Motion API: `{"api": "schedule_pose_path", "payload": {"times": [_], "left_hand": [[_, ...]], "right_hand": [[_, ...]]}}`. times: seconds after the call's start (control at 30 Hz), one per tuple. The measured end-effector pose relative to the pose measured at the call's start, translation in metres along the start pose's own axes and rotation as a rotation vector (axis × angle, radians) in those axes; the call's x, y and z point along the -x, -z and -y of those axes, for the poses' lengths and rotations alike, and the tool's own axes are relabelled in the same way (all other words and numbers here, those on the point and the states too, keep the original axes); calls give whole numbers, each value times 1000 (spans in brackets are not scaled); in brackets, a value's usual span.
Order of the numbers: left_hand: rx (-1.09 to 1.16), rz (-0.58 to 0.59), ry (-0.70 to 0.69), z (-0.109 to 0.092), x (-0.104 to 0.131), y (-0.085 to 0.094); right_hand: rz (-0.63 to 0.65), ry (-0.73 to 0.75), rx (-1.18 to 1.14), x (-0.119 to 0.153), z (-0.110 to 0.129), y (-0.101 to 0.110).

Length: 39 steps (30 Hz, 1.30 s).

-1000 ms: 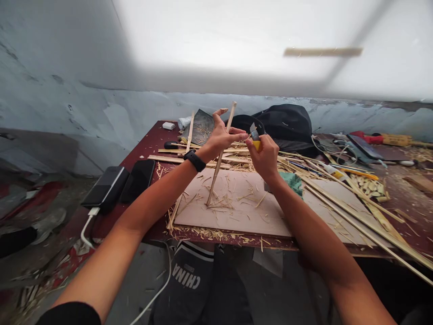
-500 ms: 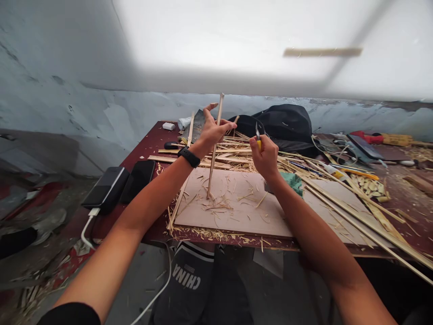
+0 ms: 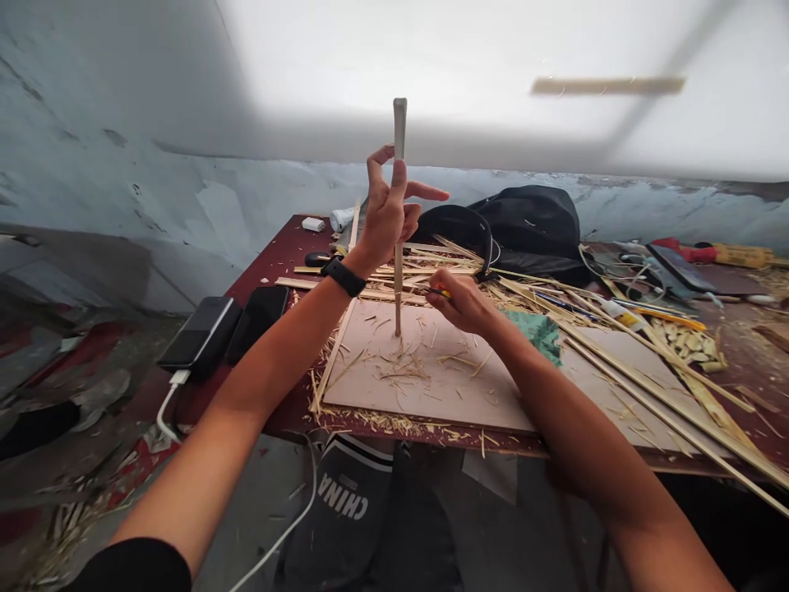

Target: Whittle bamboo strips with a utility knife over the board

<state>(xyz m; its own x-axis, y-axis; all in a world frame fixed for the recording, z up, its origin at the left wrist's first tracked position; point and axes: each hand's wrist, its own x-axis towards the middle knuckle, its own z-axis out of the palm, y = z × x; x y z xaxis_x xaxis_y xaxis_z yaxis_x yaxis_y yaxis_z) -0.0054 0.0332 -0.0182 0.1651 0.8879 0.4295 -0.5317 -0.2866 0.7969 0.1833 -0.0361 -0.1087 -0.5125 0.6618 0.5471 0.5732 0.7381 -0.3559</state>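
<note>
My left hand (image 3: 389,212), with a black band on its wrist, is closed on a long bamboo strip (image 3: 399,267). The strip stands nearly upright, its lower end at the board and its top rising above my fingers. My index finger points off to the right. To the right of the strip, my right hand (image 3: 459,300) is wrapped round a small yellow-handled knife (image 3: 440,292). The knife points left toward the strip, and its blade is hard to make out. Below both hands, a pale board (image 3: 431,386) carries thin curled shavings.
Many loose bamboo strips (image 3: 647,386) lie behind the board and along its right. A green cloth (image 3: 533,333) is beside my right forearm. A power bank (image 3: 200,333) and a black phone (image 3: 259,321) lie at left. A black bag (image 3: 530,230) sits at the back.
My left hand has risen with the strip, which now stands straighter. My right hand has moved left and down, turning the knife from pointing up to pointing toward the strip.
</note>
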Motion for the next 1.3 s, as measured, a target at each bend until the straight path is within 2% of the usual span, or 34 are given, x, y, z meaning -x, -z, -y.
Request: {"api": "schedule_pose_path", "payload": {"times": [0.1,0.2,0.33,0.5,0.73,1.07,1.3], "left_hand": [[21,-15,15,-5,3,-4],[57,-30,15,-10,5,-7],[94,7,-42,-20,6,-11],[3,72,-201,-36,6,-13],[0,59,-311,-51,5,-13],[-43,121,-364,-56,6,-11],[-83,75,-394,-53,18,-20]], "right_hand": [[114,-16,56,-1,1,-2],[142,-24,116,-1,1,-4],[119,-3,157,0,2,-5],[82,25,224,-1,8,-6],[22,78,290,-3,17,-12],[113,69,332,-4,18,-14],[179,39,312,-4,21,-15]]}}
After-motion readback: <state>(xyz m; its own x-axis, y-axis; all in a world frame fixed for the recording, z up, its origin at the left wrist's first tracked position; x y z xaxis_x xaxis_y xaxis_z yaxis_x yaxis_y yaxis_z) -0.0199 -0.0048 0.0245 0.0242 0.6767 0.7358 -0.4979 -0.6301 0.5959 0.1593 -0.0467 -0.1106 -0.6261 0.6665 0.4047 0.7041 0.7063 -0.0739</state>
